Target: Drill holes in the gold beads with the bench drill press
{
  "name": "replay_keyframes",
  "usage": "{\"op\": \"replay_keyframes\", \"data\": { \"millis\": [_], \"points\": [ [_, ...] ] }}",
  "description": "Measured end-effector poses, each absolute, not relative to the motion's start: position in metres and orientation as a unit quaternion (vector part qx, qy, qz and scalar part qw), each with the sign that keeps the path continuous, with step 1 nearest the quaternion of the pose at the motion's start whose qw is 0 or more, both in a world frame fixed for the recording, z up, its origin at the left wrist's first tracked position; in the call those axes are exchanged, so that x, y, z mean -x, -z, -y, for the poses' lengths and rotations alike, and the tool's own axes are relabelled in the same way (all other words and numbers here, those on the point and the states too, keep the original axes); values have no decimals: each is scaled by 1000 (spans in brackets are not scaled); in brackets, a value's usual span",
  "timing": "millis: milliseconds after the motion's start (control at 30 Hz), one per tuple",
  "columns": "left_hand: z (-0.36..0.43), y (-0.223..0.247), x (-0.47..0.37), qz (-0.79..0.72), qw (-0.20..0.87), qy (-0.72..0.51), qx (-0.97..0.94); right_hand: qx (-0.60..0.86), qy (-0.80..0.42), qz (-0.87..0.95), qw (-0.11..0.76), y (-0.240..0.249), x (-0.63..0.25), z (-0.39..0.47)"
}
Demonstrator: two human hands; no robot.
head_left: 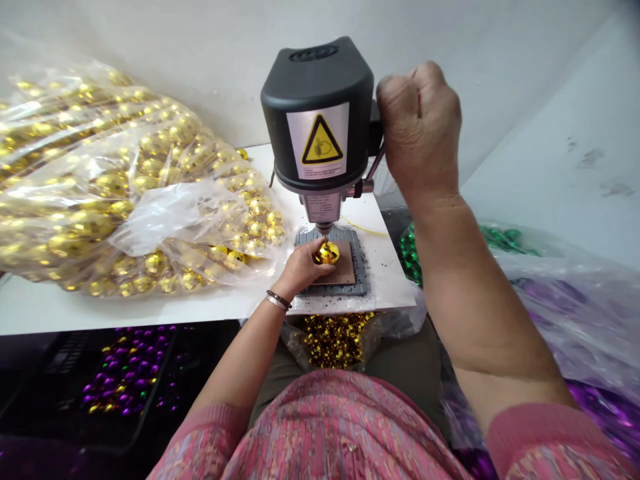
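A shiny gold faceted ball [327, 253] sits on a brown board [344, 268] on the grey base of a small drill press [317, 107]. My left hand [304, 267] pinches the ball from its left side, thumb in front and fingers behind. Directly above, the press's chuck and thin bit point down at the ball's top; whether the bit has entered it I cannot tell. My right hand [421, 123] is raised at the right of the black press head, its fingers wrapped round the lever handle, which the fist mostly hides.
A large clear bag of gold balls [125, 193] covers the left of the white table [210, 308]. Below the table edge lies an open bag of small gold pieces [340, 340]. Purple, gold and green balls [127, 367] are at lower left; green and purple bagged ones stand right.
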State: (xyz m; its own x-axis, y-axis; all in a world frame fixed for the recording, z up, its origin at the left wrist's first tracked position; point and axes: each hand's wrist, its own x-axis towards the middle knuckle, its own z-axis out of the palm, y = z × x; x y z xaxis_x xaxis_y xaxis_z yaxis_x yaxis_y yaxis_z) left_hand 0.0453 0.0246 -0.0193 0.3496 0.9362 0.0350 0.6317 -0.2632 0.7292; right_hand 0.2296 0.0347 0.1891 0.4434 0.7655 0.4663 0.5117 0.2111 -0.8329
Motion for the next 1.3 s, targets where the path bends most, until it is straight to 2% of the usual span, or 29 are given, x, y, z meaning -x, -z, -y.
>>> {"op": "replay_keyframes", "data": {
  "millis": [167, 233, 433, 600, 800, 900, 1067, 1300],
  "points": [
    [-22, 22, -45, -520, 331, -255, -745, 547, -57, 560, 619, -167, -234, -15],
    [-22, 22, -45, -523, 328, -254, -745, 500, 0, 603, 622, -150, -239, -1],
    [-22, 22, -47, -518, 321, -253, -752, 482, 158, 666, 546, -95, -249, 35],
    [-21, 21, -47, -520, 317, -245, -754, 504, 204, 651, 531, -74, -247, 38],
    [-19, 16, -46, -521, 308, -223, -764, 449, 262, 645, 560, -63, -244, 33],
    [-19, 16, -46, -514, 316, -230, -764, 436, 274, 635, 576, -56, -242, 31],
    [-20, 18, -47, -509, 313, -236, -766, 426, 231, 615, 622, -49, -239, 27],
    [-18, 17, -47, -507, 314, -233, -768, 429, 197, 601, 645, -32, -237, 28]
  ]
}}
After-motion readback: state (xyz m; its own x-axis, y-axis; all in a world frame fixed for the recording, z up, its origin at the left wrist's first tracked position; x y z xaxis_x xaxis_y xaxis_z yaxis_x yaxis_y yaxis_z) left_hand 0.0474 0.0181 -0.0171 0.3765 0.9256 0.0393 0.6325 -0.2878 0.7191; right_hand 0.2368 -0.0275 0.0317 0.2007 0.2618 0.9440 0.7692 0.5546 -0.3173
